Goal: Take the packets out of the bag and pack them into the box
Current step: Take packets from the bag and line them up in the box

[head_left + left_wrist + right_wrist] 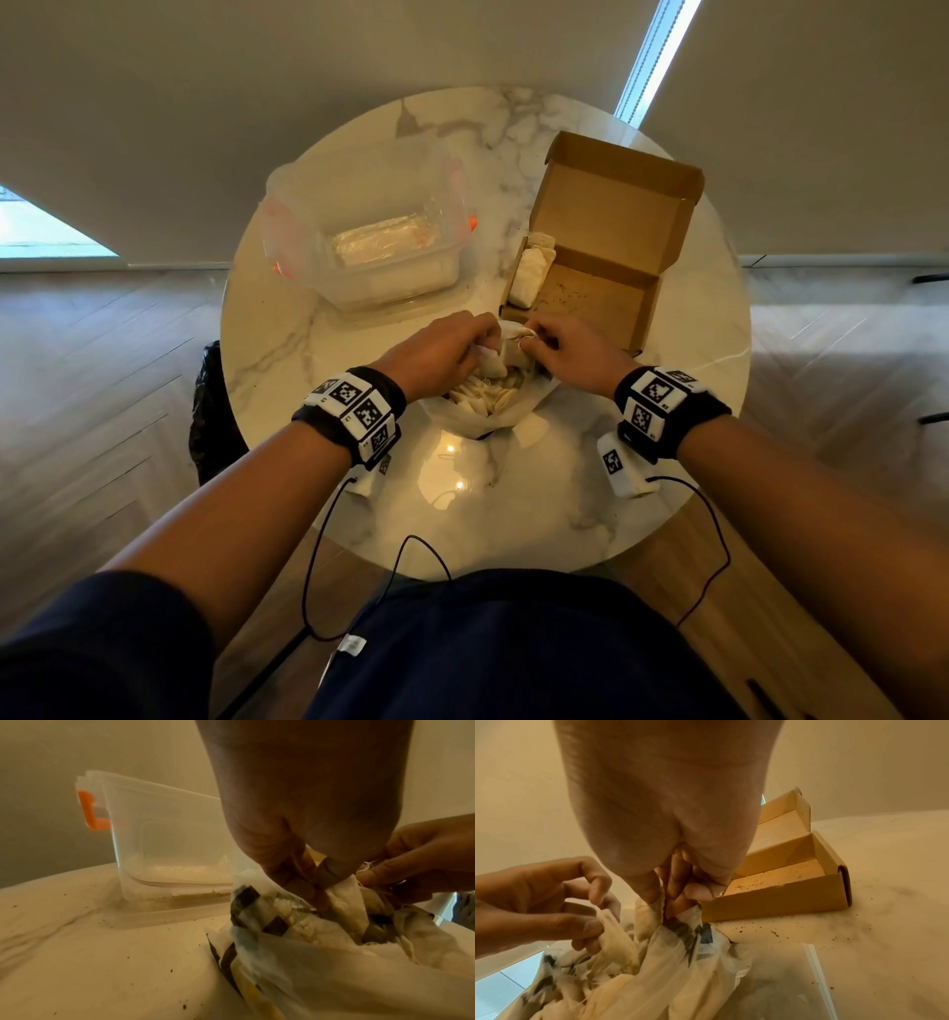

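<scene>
A packet (pixel 613 935) is pinched by the left hand (pixel 441 349) at the bag (pixel 493 411) mouth, another grasped by the right hand (pixel 570 349); both must be carried to the box (pixel 595 298) beyond the bag

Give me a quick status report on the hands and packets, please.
Left hand pinches a packet at the bag mouth. Right hand pinches another there. Box open, a few packets inside. Nothing in the way.

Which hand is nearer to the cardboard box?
Right. The right hand is just before the cardboard box, near its front wall; the left hand is further left, across the bag.
</scene>
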Demonstrator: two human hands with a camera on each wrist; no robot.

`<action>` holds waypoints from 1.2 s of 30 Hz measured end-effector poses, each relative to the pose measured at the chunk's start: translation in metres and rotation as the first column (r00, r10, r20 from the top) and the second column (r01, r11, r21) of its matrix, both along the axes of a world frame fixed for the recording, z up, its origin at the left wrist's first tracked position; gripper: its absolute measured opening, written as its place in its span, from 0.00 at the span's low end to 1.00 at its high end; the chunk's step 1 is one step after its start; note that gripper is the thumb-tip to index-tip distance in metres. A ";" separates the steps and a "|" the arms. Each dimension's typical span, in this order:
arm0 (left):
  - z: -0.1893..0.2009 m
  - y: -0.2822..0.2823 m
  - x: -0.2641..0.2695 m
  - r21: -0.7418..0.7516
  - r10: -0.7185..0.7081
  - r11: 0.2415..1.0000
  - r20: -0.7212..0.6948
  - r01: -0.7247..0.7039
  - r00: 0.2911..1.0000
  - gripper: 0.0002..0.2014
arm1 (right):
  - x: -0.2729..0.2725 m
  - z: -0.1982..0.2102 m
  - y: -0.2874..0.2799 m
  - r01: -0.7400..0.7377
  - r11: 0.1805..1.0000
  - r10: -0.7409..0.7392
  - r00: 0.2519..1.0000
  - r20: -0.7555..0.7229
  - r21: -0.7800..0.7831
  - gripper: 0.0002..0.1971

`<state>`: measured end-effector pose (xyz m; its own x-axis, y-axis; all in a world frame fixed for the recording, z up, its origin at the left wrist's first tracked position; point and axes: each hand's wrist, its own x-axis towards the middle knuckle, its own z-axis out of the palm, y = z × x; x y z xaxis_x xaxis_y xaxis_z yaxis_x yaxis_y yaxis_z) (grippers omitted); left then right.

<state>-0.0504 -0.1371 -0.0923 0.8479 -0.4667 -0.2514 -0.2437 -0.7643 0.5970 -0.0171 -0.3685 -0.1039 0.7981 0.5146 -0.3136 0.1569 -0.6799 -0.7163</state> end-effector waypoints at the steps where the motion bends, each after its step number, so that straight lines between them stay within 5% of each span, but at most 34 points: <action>1: -0.001 -0.001 0.000 0.006 -0.010 1.000 0.006 0.010 1.000 0.03 | 0.000 0.000 0.000 0.004 1.000 -0.004 1.000 -0.006 0.001 0.10; 5: -0.005 -0.007 -0.001 0.036 -0.024 0.999 0.001 0.023 1.000 0.02 | -0.001 0.002 0.000 0.025 1.000 -0.025 1.000 -0.014 -0.008 0.10; 9: -0.012 -0.013 -0.001 0.139 -0.111 0.984 0.020 0.107 0.994 0.13 | -0.001 0.002 0.001 0.033 0.999 -0.033 0.999 -0.003 -0.040 0.06; 14: -0.020 -0.016 -0.003 0.181 -0.104 0.979 0.066 0.091 0.992 0.10 | -0.002 0.005 0.002 0.031 0.998 -0.031 0.999 -0.010 -0.054 0.04; 20: -0.011 -0.010 -0.002 0.060 0.018 0.998 -0.026 -0.017 0.999 0.09 | -0.001 0.003 0.000 0.036 0.999 -0.036 0.999 -0.010 -0.020 0.05; 30: -0.010 0.004 0.001 0.021 -0.145 0.989 -0.031 0.145 0.989 0.11 | 0.000 0.000 -0.002 0.039 0.999 -0.039 0.999 0.026 -0.015 0.04; 36: 0.001 0.001 0.003 -0.149 0.042 0.988 -0.014 -0.043 0.999 0.05 | 0.003 -0.001 -0.001 0.081 0.993 -0.084 0.996 0.027 0.089 0.05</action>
<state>-0.0477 -0.1363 -0.0914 0.8654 -0.4633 -0.1909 -0.2060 -0.6762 0.7073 -0.0142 -0.3696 -0.1044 0.8474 0.4713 -0.2445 0.1260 -0.6260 -0.7696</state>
